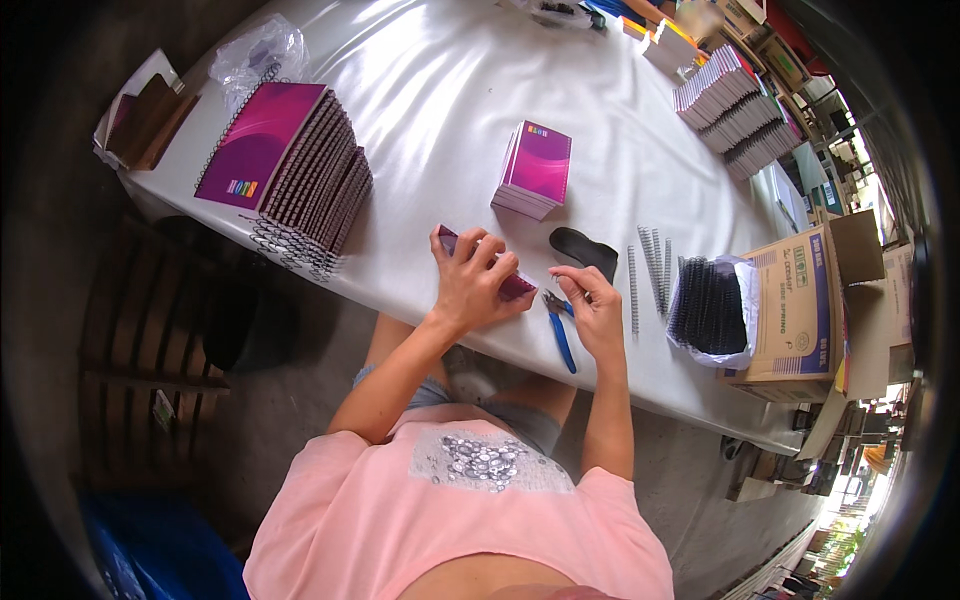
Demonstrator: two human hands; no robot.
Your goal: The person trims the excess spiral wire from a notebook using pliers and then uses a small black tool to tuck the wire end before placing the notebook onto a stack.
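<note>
My left hand (468, 280) is closed over a purple notebook (518, 288), fingers spread across its top, near the table's front edge. To its right, my right hand (592, 308) is closed in a pinch close to the notebook's right end. What sits between the thumb and finger is too small to make out. Blue-handled pliers (561, 336) lie on the table just left of my right hand. A black, rounded object (584, 251) rests beyond that hand. Farther back stands a small stack of purple notebooks (541, 165) without visible coils.
At left stands a tall stack of coil-bound purple notebooks (265, 145), with a clear plastic bag (262, 55) behind. Loose wire coils (655, 262) lie at right, beside a cardboard box (790, 300) holding a bag of black coils (712, 308). More notebook stacks (735, 110) stand far right.
</note>
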